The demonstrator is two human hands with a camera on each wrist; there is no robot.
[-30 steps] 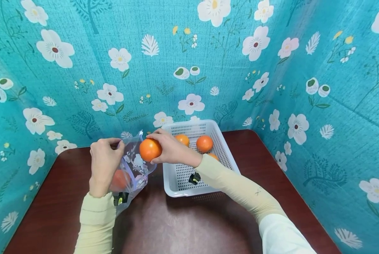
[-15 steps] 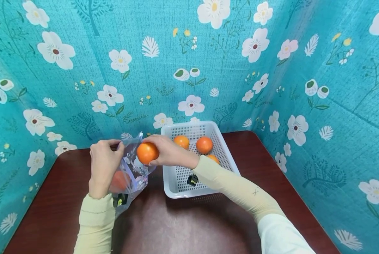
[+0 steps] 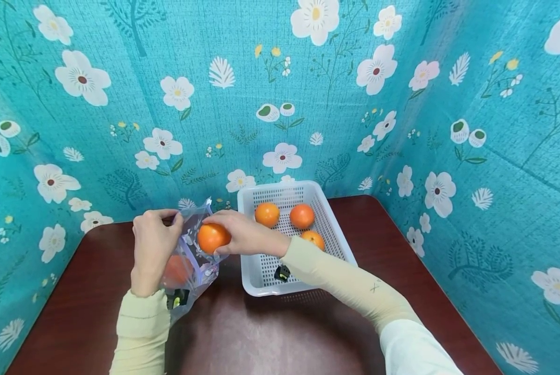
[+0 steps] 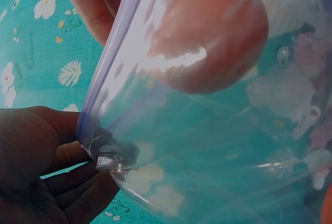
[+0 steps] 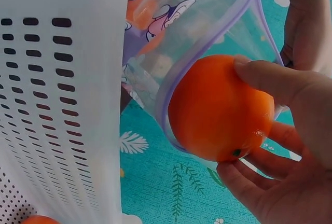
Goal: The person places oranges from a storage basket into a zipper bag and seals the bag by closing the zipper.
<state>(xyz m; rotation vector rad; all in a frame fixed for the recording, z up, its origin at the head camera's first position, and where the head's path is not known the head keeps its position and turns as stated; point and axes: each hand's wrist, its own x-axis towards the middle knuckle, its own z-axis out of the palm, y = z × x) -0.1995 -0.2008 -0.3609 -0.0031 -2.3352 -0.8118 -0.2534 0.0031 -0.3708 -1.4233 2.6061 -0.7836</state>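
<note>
My left hand (image 3: 155, 242) pinches the rim of a clear zip bag (image 4: 171, 130) with a purple zip edge and printed cartoon figures. One orange fruit (image 3: 177, 270) shows through the plastic low in the bag. My right hand (image 3: 247, 232) grips an orange (image 5: 220, 110) between thumb and fingers, right at the bag's mouth. In the right wrist view the purple rim curves round the far side of this orange. The left wrist view shows the left thumb and fingers (image 4: 62, 125) on the bag's corner.
A white perforated basket (image 3: 256, 284) stands right of the bag, holding several oranges (image 3: 302, 215). Its wall (image 5: 98, 99) rises close beside the bag in the right wrist view. A dark red table (image 3: 280, 333) lies below, with a flowered blue-green cloth (image 3: 242, 104) behind.
My right hand has moved left and down with the orange, bringing it further into the bag's mouth. My left hand keeps its grip on the rim, nearly still.
</note>
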